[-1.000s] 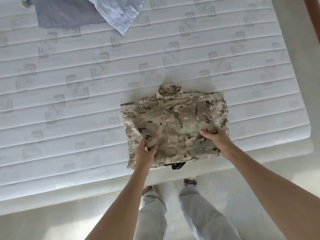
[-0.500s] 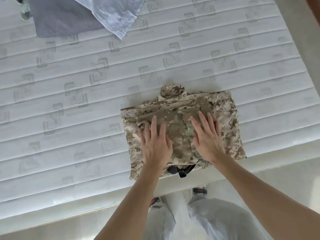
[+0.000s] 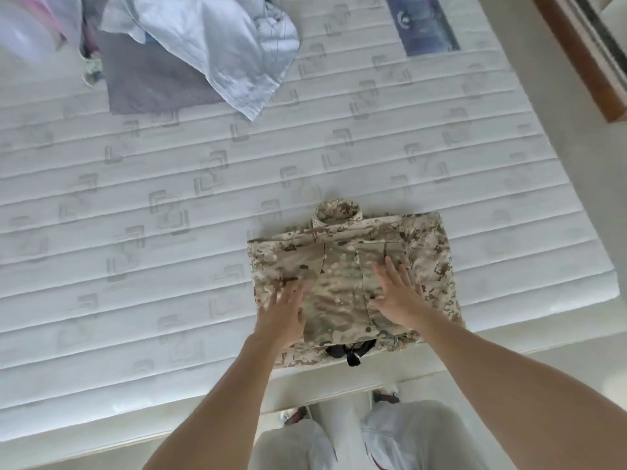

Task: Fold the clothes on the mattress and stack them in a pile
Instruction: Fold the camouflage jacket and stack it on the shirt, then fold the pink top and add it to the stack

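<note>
No words can be read anywhere; the white mattress has only a pattern of little square shapes stitched into it, and a purple label near its far edge is too blurry to read. Two camouflage pieces lie near the front edge of the mattress. One is a folded camouflage jacket with its collar sticking up at the far side. The other is a greener folded camouflage garment that lies on top of the jacket. A bit of black strap pokes out from under the front edge of the pile. Two hands are on the pile. The left hand lies flat on the left side of the top garment, fingers straight and spread, and it looks a little blurry. The right hand lies flat on the right side, fingers straight and pointing away from the person. Both hands press down and hold nothing. Both arms are bare and reach forward from the bottom of the view. Far away at the back left there are more clothes: one crumpled light blue shirt that partly lies on one flat grey cloth, and something pink in the corner. Below, two legs in light trousers stand beside the mattress.
</note>
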